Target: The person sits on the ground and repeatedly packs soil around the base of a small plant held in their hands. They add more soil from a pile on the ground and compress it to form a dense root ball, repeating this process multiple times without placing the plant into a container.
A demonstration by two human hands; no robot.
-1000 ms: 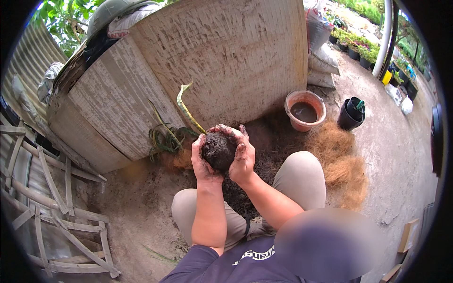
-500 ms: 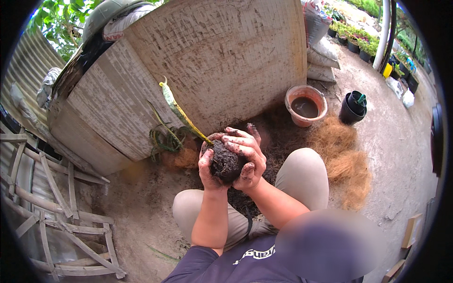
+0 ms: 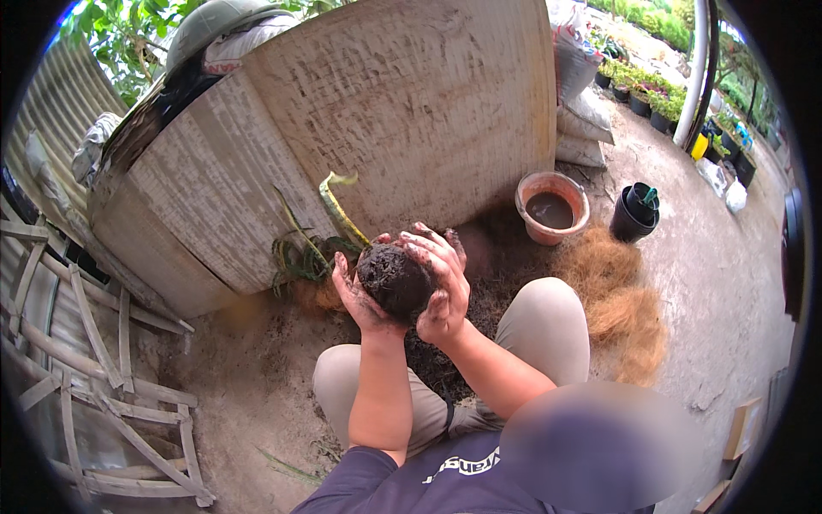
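Between my two soil-smeared hands I hold a dark, rounded root ball [image 3: 396, 281] above my lap. From its far side rises a long green-and-yellow plant leaf [image 3: 339, 208], curled at the tip. My left hand [image 3: 368, 307] cups the ball's left and near side, thumb standing up along it. Against its right side my right hand [image 3: 447, 278] lies with fingers curved over the top. Part of the leaf's base is hidden behind the ball. Loose dark soil [image 3: 428, 355] covers the ground below my hands.
Long-leaved plants [image 3: 300, 257] lie against the large panel [image 3: 411, 111] ahead. To the right are a terracotta-coloured pot [image 3: 572, 227] with dark contents, stacked black pots [image 3: 632, 224] and brown coconut fibre [image 3: 612, 295]. A wooden lattice frame [image 3: 128, 407] stands at the left.
The root ball has tilted and turned, showing more of its rounded side. Its leaf tip has swung right and lower. My left fingers have spread a little along the ball.
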